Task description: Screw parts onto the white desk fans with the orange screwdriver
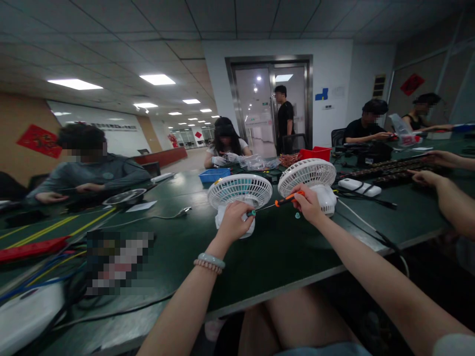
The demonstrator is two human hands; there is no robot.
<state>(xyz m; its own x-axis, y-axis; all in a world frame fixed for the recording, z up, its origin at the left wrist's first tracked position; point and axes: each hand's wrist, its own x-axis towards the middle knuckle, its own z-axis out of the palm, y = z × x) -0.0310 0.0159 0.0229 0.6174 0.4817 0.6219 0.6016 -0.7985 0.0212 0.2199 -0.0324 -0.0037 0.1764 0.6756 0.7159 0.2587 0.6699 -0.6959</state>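
A white desk fan (241,190) stands on the table in front of me, and a second white fan (309,178) is just to its right. My right hand (307,203) is closed around an orange and black screwdriver (285,200), its shaft pointing left. At the near side of the left fan, my left hand (235,220) is closed, with a small teal cap-like piece (251,213) at its fingertips. The screwdriver's tip reaches that piece; whether they touch I cannot tell. Another small teal piece (297,215) lies under my right hand.
Behind the fans are a blue bin (214,174) and a red bin (315,154). Cables and a white power strip (359,187) lie right; a white plug cord (166,215) lies left. Several people sit around the table, and another person's hands (426,178) are at the right.
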